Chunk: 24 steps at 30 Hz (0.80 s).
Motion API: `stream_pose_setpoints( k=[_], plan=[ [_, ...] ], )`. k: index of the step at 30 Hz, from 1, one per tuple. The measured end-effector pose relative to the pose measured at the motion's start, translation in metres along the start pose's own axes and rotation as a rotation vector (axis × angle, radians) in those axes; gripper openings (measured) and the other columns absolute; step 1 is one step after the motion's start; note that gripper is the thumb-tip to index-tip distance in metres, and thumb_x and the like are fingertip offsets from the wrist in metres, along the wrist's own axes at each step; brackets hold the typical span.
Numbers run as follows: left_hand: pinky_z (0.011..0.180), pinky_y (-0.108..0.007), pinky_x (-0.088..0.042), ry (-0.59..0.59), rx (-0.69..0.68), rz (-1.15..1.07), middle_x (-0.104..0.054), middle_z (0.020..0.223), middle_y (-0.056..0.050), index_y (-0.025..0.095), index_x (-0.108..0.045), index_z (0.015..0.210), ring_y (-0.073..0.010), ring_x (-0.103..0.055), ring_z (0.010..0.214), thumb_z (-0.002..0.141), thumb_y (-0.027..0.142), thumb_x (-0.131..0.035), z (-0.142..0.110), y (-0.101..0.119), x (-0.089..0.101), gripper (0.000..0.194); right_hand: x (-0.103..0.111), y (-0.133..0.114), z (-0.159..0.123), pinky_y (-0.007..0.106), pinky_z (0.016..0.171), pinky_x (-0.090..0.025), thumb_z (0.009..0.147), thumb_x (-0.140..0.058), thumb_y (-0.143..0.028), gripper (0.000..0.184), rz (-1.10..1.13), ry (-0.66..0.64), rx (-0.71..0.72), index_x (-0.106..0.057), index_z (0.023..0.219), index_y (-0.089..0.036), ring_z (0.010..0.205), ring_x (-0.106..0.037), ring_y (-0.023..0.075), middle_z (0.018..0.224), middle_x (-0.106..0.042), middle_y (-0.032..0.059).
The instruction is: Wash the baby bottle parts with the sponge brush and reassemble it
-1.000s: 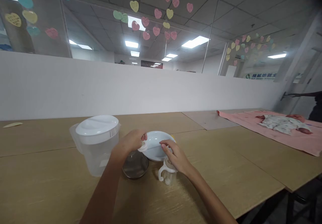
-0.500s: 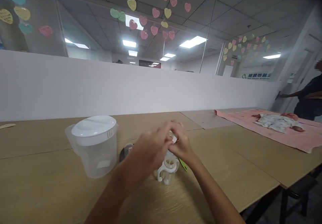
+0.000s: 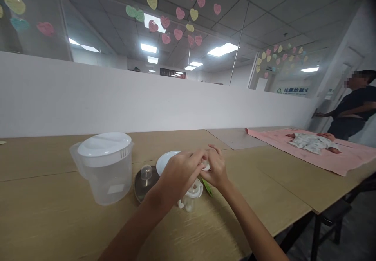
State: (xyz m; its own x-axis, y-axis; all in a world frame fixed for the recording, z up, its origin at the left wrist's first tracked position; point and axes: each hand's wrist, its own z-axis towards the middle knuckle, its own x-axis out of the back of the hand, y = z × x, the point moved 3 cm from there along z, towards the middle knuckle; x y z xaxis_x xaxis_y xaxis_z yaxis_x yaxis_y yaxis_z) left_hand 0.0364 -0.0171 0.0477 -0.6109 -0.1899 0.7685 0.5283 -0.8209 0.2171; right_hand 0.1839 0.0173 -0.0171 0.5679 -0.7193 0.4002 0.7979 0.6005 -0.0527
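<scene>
On the table (image 3: 67, 222), nearest the wearer, a clear bottle (image 3: 189, 204) with a white collar and curved white handles stands upright under the hands. Just above it the left hand (image 3: 183, 171) and right hand (image 3: 216, 169) are drawn together, fingers curled, pinching a small white piece (image 3: 206, 166) between them; the left fingertips are partly hidden. A green handle (image 3: 207, 188) shows just beside the bottle, on the side toward the table's right edge. On the other side lies a dark round dish (image 3: 139, 192) with a clear cap (image 3: 146, 172) on it, and a lidded clear pitcher (image 3: 105, 179) stands farther left. Behind the left hand, a white plate (image 3: 165, 160) is partly covered from view. Toward the far right corner, a pink cloth (image 3: 273, 145) carries a doll (image 3: 310, 143) in patterned clothes; a grey mat (image 3: 232, 139) lies near the far edge. Beyond that edge rises a white wall (image 3: 164, 106) below glass dotted with heart-shaped notes (image 3: 180, 13). At far right a person (image 3: 354, 108) stands with one arm stretched toward a door.
</scene>
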Motion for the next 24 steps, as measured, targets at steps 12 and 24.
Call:
stream_pose_setpoints(
  k=[12, 24],
  plan=[
    [0.079, -0.028, -0.045, 0.234, 0.138, -0.216, -0.066, 0.083, 0.000, 0.020, -0.060, 0.079, -0.0167, -0.060, 0.084, 0.079, 0.022, -0.058, 0.006, -0.023, -0.002, 0.003, -0.018, 0.015, -0.008, 0.044, 0.092, -0.037, 0.076, -0.058, -0.037, 0.024, 0.029, 0.067, -0.278, -0.057, 0.093, -0.020, 0.082, -0.059, 0.0210, 0.087, -0.065, 0.0061],
    [0.101, -0.037, -0.038, 0.187, 0.512, -0.730, -0.046, 0.135, -0.008, 0.022, -0.038, 0.132, -0.0229, -0.044, 0.123, 0.087, 0.036, -0.046, -0.098, -0.052, -0.109, 0.048, -0.058, 0.005, -0.069, 0.028, 0.062, -0.046, 0.077, -0.054, -0.046, 0.033, 0.535, 0.151, -0.771, -0.053, 0.096, -0.018, 0.067, -0.056, 0.0151, 0.078, -0.061, 0.0026]
  ],
)
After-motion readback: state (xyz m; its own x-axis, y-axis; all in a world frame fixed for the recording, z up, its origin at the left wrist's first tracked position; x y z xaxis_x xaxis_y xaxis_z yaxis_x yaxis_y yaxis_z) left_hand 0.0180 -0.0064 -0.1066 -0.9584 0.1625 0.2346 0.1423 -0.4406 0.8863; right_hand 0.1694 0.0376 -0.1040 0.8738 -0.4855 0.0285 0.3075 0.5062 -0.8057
